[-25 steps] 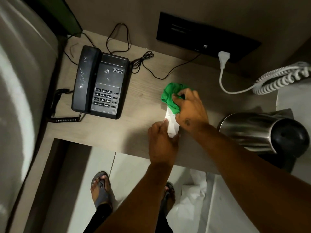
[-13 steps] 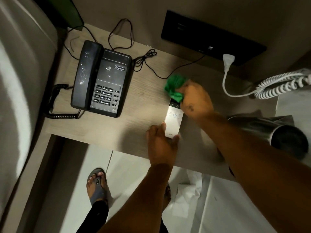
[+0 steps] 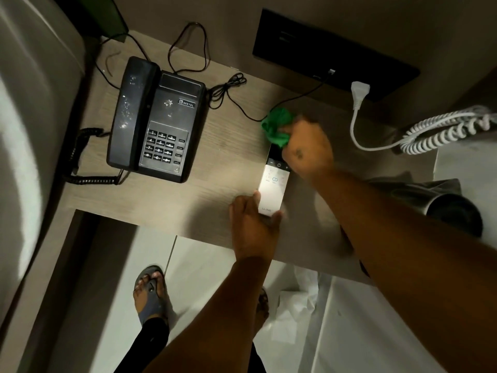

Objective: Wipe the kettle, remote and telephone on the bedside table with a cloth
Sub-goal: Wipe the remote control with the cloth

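A white remote point(image 3: 273, 188) with a black top lies on the wooden bedside table point(image 3: 215, 184). My left hand point(image 3: 252, 222) pinches its near end and holds it down. My right hand point(image 3: 309, 148) is closed on a bunched green cloth point(image 3: 277, 126) pressed at the remote's far end. A black telephone point(image 3: 158, 122), dusty on the handset, sits at the table's left. The steel kettle point(image 3: 441, 203) lies at the right, partly hidden behind my right forearm.
Black cords point(image 3: 228, 90) trail behind the telephone toward a dark wall panel point(image 3: 333, 57). A white plug point(image 3: 360, 92) and coiled white cable point(image 3: 446, 127) lie at the back right. A bed edge point(image 3: 32, 130) borders the left; my sandalled foot point(image 3: 150, 292) stands on the floor below.
My right hand has slid the cloth from the remote's middle to its far end, uncovering most of the remote. The left hand kept its hold on the near end.
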Motion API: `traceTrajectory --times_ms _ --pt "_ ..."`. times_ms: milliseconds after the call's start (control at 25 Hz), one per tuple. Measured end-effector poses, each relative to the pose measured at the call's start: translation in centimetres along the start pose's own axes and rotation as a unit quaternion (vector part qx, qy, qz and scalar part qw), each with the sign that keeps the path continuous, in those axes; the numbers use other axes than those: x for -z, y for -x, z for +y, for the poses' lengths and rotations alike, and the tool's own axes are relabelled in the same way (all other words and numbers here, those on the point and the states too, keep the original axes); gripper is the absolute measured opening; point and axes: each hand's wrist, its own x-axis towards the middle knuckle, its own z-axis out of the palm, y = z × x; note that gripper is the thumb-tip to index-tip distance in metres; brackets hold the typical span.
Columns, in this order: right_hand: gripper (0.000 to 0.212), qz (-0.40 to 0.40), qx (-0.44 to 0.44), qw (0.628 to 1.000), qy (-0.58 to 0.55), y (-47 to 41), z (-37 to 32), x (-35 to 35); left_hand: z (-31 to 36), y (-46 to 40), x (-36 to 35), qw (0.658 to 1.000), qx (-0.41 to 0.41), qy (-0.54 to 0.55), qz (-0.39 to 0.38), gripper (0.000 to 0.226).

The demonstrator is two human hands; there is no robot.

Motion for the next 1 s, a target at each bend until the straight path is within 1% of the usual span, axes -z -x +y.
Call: traceTrajectory --times_ms 80,160,280,320,400,440,520,600,640,720,800,880,920,1000 --pt "0.044 0.009 -0.008 1.0 -0.006 -0.3 -0.1 0.0 0.1 0.0 0.0 1.0 -0.003 -0.02 0.011 0.059" --pt "0.042 0.015 0.005 1.0 -0.018 2.7 0.4 -1.2 0.2 -0.1 0.2 1.0 0.0 -0.023 0.016 0.056" --pt "0.035 0.024 0.088 0.995 -0.041 8.6 0.8 -3.4 0.0 -0.3 0.4 1.0 -0.013 -0.013 0.019 0.042" --pt "0.034 0.022 0.097 0.994 -0.044 9.3 0.9 -3.6 0.0 -0.2 0.4 1.0 -0.012 -0.002 0.016 0.041" --pt "0.038 0.009 0.079 0.997 -0.025 7.8 1.0 -3.3 0.1 -0.1 0.4 1.0 0.01 0.026 0.009 0.041" --pt "0.039 0.012 0.058 0.998 -0.012 5.9 0.9 -2.8 0.2 -0.1 0.3 1.0 0.014 0.022 0.01 0.045" --pt "0.041 0.019 0.017 1.0 -0.008 2.4 0.3 -1.2 0.1 0.0 0.1 1.0 -0.006 -0.008 0.014 0.056" --pt "0.045 0.032 0.004 0.999 -0.03 0.9 -0.3 -0.3 0.2 -0.1 0.2 1.0 -0.012 -0.013 0.009 0.061" --pt "0.043 0.04 0.0 0.998 -0.039 1.5 -0.4 -0.4 0.3 -0.1 0.3 1.0 -0.007 -0.015 0.008 0.06" --pt "0.036 0.042 0.003 0.998 -0.051 4.6 0.0 -1.9 0.3 -0.2 0.5 1.0 0.002 -0.004 0.016 0.051" --pt "0.035 0.013 0.025 0.998 -0.053 8.6 0.5 -3.5 0.2 -0.1 0.5 1.0 -0.008 0.008 0.017 0.039" --pt "0.04 -0.026 0.043 0.998 -0.049 10.0 0.7 -4.1 -0.1 -0.3 0.4 1.0 -0.021 0.006 0.011 0.028" --pt "0.043 -0.04 0.044 0.997 -0.04 9.8 0.7 -4.0 -0.3 -0.3 0.2 1.0 -0.02 0.009 0.009 0.026" --pt "0.042 -0.041 0.027 0.998 -0.045 8.8 0.6 -3.4 -0.2 -0.3 0.1 1.0 0.001 0.021 0.002 0.033"
